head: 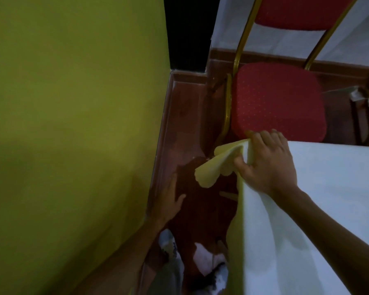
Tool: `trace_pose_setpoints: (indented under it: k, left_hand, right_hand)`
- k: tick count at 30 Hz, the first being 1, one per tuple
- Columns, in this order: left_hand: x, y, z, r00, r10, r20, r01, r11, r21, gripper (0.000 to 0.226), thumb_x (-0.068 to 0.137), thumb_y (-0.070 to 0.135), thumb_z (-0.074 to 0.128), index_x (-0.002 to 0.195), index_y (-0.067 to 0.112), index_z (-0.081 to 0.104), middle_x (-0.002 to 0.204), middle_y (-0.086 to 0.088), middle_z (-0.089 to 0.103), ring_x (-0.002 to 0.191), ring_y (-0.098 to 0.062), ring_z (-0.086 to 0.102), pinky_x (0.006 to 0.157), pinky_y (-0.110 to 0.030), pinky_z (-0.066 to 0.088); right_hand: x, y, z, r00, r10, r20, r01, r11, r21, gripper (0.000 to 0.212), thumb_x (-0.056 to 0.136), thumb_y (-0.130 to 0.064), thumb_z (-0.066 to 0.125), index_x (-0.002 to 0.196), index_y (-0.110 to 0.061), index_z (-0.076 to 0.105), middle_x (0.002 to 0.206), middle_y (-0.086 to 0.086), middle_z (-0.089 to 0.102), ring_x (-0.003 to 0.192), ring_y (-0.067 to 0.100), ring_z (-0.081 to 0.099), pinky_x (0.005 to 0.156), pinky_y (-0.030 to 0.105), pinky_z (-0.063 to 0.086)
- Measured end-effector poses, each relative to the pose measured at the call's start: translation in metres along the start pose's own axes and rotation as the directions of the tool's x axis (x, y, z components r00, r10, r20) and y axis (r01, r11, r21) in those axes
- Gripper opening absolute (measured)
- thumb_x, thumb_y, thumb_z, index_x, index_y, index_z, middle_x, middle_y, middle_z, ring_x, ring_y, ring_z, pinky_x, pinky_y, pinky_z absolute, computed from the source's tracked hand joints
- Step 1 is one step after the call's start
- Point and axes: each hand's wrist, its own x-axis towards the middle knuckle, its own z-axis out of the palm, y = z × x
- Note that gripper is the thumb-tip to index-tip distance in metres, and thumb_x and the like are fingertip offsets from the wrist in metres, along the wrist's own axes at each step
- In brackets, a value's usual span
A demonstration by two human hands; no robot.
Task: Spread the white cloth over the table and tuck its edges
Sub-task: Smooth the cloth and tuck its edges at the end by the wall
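The white cloth was seen lying over the desk top, the desk itself being hidden beneath it, with one side hanging down toward the floor. At the desk corner nearest the red chair, the cloth's corner was gathered into folds. It was pinched by the right hand, whose fingers were curled round the bunched fabric. The left hand was held low beside the green wall, well apart from the cloth, its fingers spread and nothing gripped. It was blurred, so finer detail could not be told.

The step in hand was judged to be the tucking of this corner, the spreading appearing largely done on the part in view. To be done well, the gathered folds would best be drawn taut along the edge first, so that slack is taken off the top. They would then be folded flat under the corner rather than stuffed in as a lump. The free left hand could be brought to the hanging side to hold it smooth while the corner is turned in. A hard tug at one corner should be avoided, since the far edges might be dragged out of line.
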Motion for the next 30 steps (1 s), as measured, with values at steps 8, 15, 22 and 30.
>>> trace_pose_setpoints:
  k: [8, 15, 22, 30]
  left_hand:
    - [0.068, 0.161, -0.010, 0.909, 0.402, -0.111, -0.414, 0.901, -0.129, 0.071, 0.093, 0.034, 0.066, 0.152, 0.007, 0.038, 0.156, -0.008, 0.042, 0.145, -0.022, 0.038, 0.119, -0.039, 0.033]
    - [0.093, 0.165, -0.029, 0.918, 0.389, -0.081, -0.395, 0.915, -0.081, 0.043, 0.091, 0.030, 0.059, 0.133, 0.022, 0.061, 0.120, -0.001, 0.072, 0.104, -0.021, 0.070, 0.084, -0.038, 0.057]
    - [0.059, 0.129, -0.043, 0.934, 0.315, -0.167, -0.270, 0.931, 0.244, 0.044, 0.092, 0.002, 0.061, 0.135, 0.002, 0.057, 0.095, -0.021, 0.074, 0.079, -0.040, 0.072, 0.059, -0.045, 0.057]
    - [-0.023, 0.127, 0.011, 0.923, 0.128, -0.364, -0.068, 0.982, 0.174, 0.049, 0.100, 0.023, 0.036, 0.141, -0.002, 0.050, 0.119, -0.016, 0.071, 0.100, -0.024, 0.074, 0.075, -0.032, 0.063]
  right_hand:
    - [0.000, -0.002, -0.001, 1.000, 0.011, -0.017, -0.011, 1.000, -0.004, 0.064, 0.089, -0.051, 0.045, 0.126, -0.002, 0.061, 0.110, 0.017, 0.067, 0.110, 0.037, 0.057, 0.116, 0.051, 0.033]
    - [0.000, -0.002, -0.001, 1.000, 0.016, -0.014, -0.016, 1.000, -0.002, 0.061, 0.087, -0.048, 0.052, 0.126, -0.002, 0.062, 0.112, 0.018, 0.067, 0.113, 0.039, 0.057, 0.116, 0.052, 0.032]
    - [0.000, 0.000, -0.002, 0.998, 0.056, 0.028, -0.054, 0.996, -0.067, 0.076, 0.091, -0.060, 0.042, 0.141, -0.005, 0.052, 0.141, 0.016, 0.057, 0.141, 0.035, 0.043, 0.126, 0.057, 0.015]
    - [0.014, -0.008, -0.005, 0.946, 0.306, 0.105, -0.298, 0.951, -0.082, 0.106, 0.088, -0.084, 0.023, 0.154, -0.002, 0.036, 0.161, 0.019, 0.037, 0.150, 0.036, 0.031, 0.122, 0.051, 0.024]
